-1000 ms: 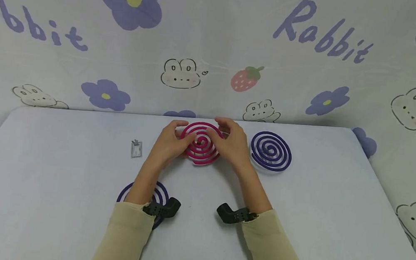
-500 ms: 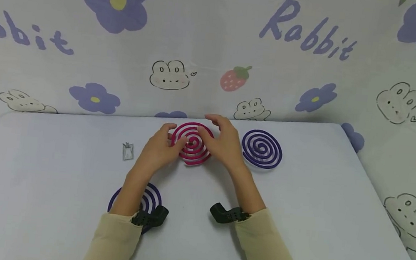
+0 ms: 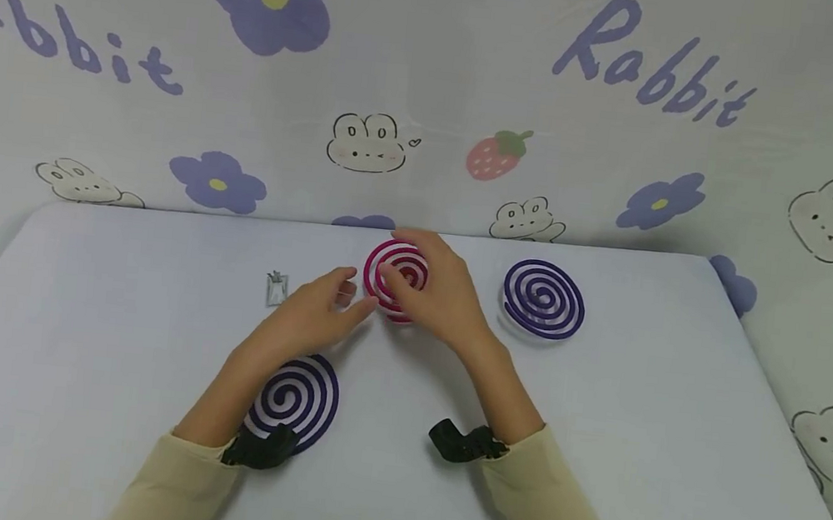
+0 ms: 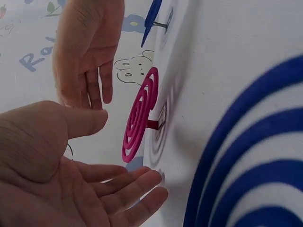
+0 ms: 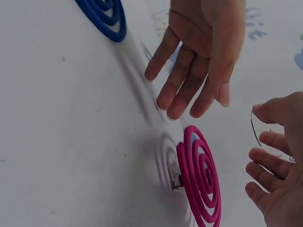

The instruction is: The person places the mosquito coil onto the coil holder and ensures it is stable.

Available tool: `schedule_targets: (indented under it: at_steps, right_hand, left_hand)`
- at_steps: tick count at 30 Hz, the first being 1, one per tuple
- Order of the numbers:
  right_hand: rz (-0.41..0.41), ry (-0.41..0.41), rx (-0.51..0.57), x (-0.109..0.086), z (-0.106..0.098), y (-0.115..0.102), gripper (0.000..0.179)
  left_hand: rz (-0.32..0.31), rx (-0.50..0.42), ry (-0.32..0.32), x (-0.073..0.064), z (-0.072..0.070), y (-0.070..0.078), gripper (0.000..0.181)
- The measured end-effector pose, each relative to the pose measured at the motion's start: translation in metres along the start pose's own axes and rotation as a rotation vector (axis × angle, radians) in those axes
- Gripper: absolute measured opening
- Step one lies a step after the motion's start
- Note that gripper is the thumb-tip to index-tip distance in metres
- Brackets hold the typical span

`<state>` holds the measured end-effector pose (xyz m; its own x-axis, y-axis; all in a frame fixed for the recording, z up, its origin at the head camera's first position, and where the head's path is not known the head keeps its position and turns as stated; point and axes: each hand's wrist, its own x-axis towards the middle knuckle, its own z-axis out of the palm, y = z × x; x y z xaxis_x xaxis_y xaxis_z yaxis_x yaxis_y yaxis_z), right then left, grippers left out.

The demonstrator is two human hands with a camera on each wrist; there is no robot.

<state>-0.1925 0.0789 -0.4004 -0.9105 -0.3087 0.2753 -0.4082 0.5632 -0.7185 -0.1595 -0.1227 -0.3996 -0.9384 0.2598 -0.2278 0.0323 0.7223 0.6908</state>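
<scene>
A pink spiral mosquito coil (image 3: 409, 276) is raised above the white table on a small metal stand (image 5: 174, 178). My right hand (image 3: 439, 291) hovers over its right side with parted fingers; in the right wrist view they are apart from the coil. To the left of it, my left hand (image 3: 317, 313) has its palm turned inward and its fingers loosely extended, holding nothing. A dark blue coil (image 3: 285, 398) lies below my left wrist and is partly hidden by the black wrist camera. Another dark blue coil (image 3: 543, 299) is propped on a stand at the back right.
A loose metal stand (image 3: 276, 288) lies at the back left, just beyond my left hand. The white table (image 3: 635, 415) ends at the back against a printed curtain (image 3: 433, 86) with rabbits and flowers.
Both hands have let go of the pink coil, which stays on its stand. My left hand has drawn away toward the left and nearer me, uncovering more of the near blue coil.
</scene>
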Motion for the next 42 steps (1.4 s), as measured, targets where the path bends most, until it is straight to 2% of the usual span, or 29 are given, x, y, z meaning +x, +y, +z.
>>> schedule_targets:
  at_steps: [5, 8, 11, 15, 19, 23, 27, 34, 42]
  right_hand:
    - [-0.119, -0.103, -0.034, -0.007, 0.004, -0.011, 0.053]
    - [-0.146, -0.164, -0.045, -0.013, 0.007, -0.019, 0.055]
    - [-0.162, -0.215, -0.047, -0.02, 0.008, -0.026, 0.056]
    - [-0.187, -0.267, -0.053, -0.029, 0.01, -0.033, 0.058]
    - [-0.193, -0.35, -0.079, -0.036, 0.015, -0.039, 0.062]
    - [-0.191, -0.475, -0.114, -0.041, 0.023, -0.043, 0.065]
    - [-0.191, -0.572, -0.134, -0.045, 0.032, -0.045, 0.067]
    - [-0.221, -0.673, -0.168, -0.048, 0.042, -0.044, 0.076]
    - [-0.216, -0.737, -0.207, -0.051, 0.047, -0.041, 0.091]
  left_hand:
    - [0.09, 0.078, -0.032, -0.018, -0.001, -0.008, 0.077]
    - [0.132, 0.11, -0.036, -0.031, -0.004, -0.015, 0.075]
    - [0.145, 0.137, -0.037, -0.045, -0.007, -0.02, 0.073]
    - [0.132, 0.177, -0.028, -0.062, -0.011, -0.028, 0.073]
    - [0.086, 0.227, -0.003, -0.081, -0.016, -0.039, 0.079]
    - [0.037, 0.295, -0.001, -0.097, -0.019, -0.048, 0.092]
    - [0.016, 0.338, -0.03, -0.11, -0.018, -0.053, 0.109]
    - [0.059, 0.416, -0.046, -0.117, -0.015, -0.056, 0.13]
    - [0.084, 0.435, -0.035, -0.114, -0.014, -0.058, 0.135]
